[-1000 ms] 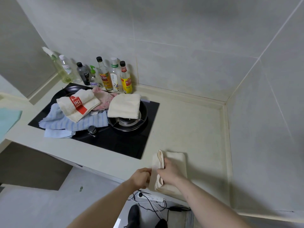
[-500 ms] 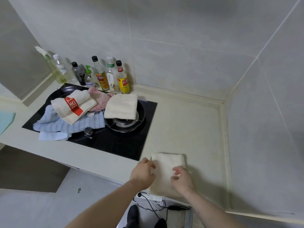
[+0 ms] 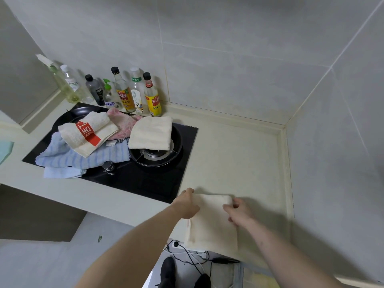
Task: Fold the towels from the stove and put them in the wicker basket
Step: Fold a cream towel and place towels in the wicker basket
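Note:
A cream towel (image 3: 211, 223) lies folded flat on the counter near its front edge. My left hand (image 3: 186, 203) grips the towel's far left corner. My right hand (image 3: 239, 212) pinches its far right corner. On the black stove (image 3: 145, 179) lie more towels: a folded cream towel (image 3: 151, 133) over the right burner, a cream towel with a red label (image 3: 87, 133), a pink cloth (image 3: 122, 123) and a blue striped towel (image 3: 83, 156). No wicker basket is in view.
Several bottles (image 3: 124, 92) stand along the wall behind the stove. The beige counter (image 3: 234, 159) runs right to a tiled corner. A teal cloth (image 3: 5, 149) shows at the left edge. Cables and a power strip (image 3: 187, 249) lie on the floor below the counter edge.
The towel's raised flap has been laid down, so it now lies flat and folded. Both hands moved from its middle to its far corners.

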{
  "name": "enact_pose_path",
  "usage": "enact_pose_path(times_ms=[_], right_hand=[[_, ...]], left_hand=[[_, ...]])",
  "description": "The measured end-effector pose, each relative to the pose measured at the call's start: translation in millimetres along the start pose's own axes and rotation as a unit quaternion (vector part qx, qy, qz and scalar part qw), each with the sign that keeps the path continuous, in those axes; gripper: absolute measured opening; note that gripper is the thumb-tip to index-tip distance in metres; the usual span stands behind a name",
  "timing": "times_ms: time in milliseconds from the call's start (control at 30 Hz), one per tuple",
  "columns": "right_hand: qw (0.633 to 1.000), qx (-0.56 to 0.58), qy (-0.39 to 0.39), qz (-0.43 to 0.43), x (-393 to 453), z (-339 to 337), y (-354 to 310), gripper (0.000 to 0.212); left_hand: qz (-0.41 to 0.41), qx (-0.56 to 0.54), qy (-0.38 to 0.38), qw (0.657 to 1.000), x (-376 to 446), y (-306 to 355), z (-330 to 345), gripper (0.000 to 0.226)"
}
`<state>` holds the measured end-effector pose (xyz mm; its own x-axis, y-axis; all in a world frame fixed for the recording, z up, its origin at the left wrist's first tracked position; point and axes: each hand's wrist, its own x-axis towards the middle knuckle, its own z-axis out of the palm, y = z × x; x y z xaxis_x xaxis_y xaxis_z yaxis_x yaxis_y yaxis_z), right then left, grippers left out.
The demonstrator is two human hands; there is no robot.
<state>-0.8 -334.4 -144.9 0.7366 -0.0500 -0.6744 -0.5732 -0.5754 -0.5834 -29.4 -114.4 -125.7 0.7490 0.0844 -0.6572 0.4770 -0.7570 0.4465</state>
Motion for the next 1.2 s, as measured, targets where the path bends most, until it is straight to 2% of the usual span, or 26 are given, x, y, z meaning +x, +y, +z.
enact_pose_path(times_ms=[100, 200, 300, 367, 500, 567, 667, 767, 800, 900, 967, 1000, 1100, 1200], right_hand=[[1.0, -0.005, -0.016, 0.008, 5, 2, 2, 0.042], [0.998, -0.048, -0.029, 0.017, 7, 3, 10, 0.058], [0.998, -0.049, -0.021, 0.016, 3, 6, 15, 0.064], [0.998, -0.06, -0.015, 0.005, -2, 9, 19, 0.065], [0.996, -0.087, -0.017, -0.019, -12, 10, 28, 0.068], [0.996, -0.084, -0.035, -0.004, -17, 7, 23, 0.058], [0.997, -0.036, -0.061, 0.033, -16, 2, 17, 0.044], [0.996, 0.021, -0.064, 0.057, -15, -7, 10, 0.032], [0.995, 0.035, -0.067, 0.06, -15, -10, 9, 0.033], [0.991, 0.088, -0.077, 0.058, -14, -14, 4, 0.04], [0.99, 0.115, -0.071, 0.047, -15, -15, 2, 0.041], [0.989, 0.124, -0.067, 0.037, -15, -16, 0, 0.041], [0.987, 0.146, -0.066, 0.007, -19, -21, -5, 0.04], [0.986, 0.151, -0.068, -0.014, -23, -27, -8, 0.03]], left_hand=[[-0.022, -0.007, -0.027, 0.999, 7, -3, -3, 0.071], [-0.021, 0.058, -0.055, 0.997, 6, -5, 2, 0.067], [0.002, 0.12, -0.034, 0.992, 4, -5, 12, 0.06], [0.005, 0.119, -0.013, 0.993, 2, -5, 16, 0.056], [-0.024, 0.0, -0.002, 1.0, -3, -7, 21, 0.049], [-0.052, -0.091, -0.013, 0.994, -7, -11, 24, 0.048], [-0.077, -0.188, -0.029, 0.979, -12, -18, 26, 0.023], [-0.081, -0.272, -0.044, 0.958, -19, -18, 19, 0.02], [-0.075, -0.29, -0.049, 0.953, -22, -17, 16, 0.021], [-0.058, -0.352, -0.055, 0.933, -26, -11, 9, 0.059], [-0.052, -0.381, -0.05, 0.922, -27, -7, 6, 0.068], [-0.049, -0.395, -0.045, 0.916, -27, -5, 3, 0.064], [-0.031, -0.415, -0.034, 0.909, -26, -2, -1, 0.03], [-0.01, -0.421, -0.035, 0.906, -25, -1, -2, 0.022]])
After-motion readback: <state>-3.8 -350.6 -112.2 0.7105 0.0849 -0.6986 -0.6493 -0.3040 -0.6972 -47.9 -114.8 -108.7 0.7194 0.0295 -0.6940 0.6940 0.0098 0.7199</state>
